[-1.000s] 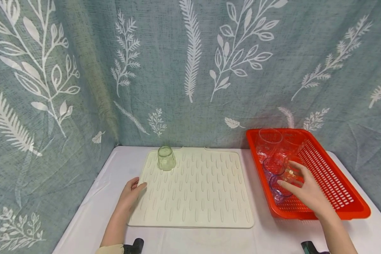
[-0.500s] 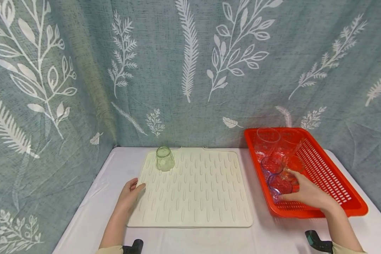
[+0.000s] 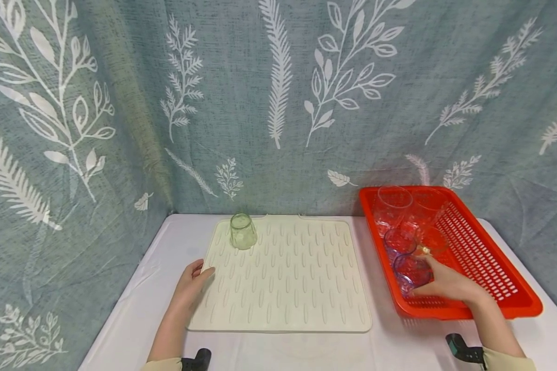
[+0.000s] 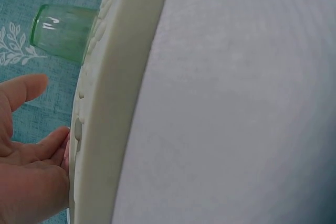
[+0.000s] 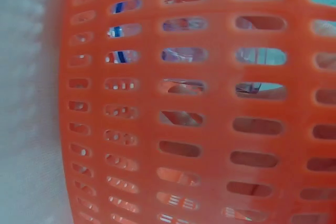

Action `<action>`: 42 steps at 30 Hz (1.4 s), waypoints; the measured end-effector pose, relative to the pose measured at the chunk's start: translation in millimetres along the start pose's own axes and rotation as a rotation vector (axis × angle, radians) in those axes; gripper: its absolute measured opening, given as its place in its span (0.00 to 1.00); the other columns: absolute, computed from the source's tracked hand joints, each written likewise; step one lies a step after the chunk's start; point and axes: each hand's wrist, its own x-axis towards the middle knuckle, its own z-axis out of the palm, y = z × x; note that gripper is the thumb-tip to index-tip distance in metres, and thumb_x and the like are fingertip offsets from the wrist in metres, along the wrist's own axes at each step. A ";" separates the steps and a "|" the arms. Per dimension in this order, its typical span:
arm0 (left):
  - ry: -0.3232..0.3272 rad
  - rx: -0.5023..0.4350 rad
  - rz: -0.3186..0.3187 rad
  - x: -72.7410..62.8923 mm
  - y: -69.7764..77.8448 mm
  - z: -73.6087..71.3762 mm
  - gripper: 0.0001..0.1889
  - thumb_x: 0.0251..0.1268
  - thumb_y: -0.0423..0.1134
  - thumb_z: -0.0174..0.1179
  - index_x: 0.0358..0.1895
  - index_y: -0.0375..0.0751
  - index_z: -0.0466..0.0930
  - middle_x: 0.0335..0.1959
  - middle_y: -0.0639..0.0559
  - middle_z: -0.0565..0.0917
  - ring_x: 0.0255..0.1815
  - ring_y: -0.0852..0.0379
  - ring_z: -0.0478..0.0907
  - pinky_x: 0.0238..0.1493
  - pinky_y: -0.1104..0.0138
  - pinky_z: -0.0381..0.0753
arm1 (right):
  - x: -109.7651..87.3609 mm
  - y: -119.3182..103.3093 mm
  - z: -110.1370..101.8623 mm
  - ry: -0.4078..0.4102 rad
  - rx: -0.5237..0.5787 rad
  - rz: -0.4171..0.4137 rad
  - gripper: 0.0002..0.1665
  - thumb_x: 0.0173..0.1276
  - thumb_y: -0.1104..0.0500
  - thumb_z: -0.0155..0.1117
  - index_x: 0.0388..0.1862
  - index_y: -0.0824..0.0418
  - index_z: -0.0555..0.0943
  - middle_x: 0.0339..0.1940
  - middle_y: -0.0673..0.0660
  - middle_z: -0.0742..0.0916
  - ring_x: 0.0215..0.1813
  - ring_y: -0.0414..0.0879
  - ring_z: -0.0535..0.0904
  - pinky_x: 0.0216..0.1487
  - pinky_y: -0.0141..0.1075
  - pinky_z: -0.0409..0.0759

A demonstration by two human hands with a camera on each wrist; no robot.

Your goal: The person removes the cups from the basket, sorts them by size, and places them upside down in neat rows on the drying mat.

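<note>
Soft, even, fairly bright light fills the head view, clear enough to show the raised ribs of the pale mat (image 3: 283, 281), with a faint shadow on the white cloth (image 3: 278, 355) under the front of the red basket (image 3: 515, 308) to the mat's right. In the left wrist view the mat's edge bows, the green glass (image 4: 63, 32) on it carries small white glints, and the blurred cloth dims to blue-grey farthest from the mat. The right wrist view is hazy, the basket's curving, slotted wall slightly soft.
</note>
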 end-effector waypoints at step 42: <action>0.007 -0.001 0.002 -3.0 1.2 1.3 0.38 0.71 0.41 0.54 0.75 0.27 0.46 0.65 0.33 0.61 0.60 0.43 0.63 0.60 0.56 0.66 | -16.6 -13.0 -2.1 0.245 0.185 -0.108 0.43 0.62 0.47 0.70 0.69 0.63 0.64 0.62 0.66 0.74 0.59 0.60 0.69 0.48 0.48 0.80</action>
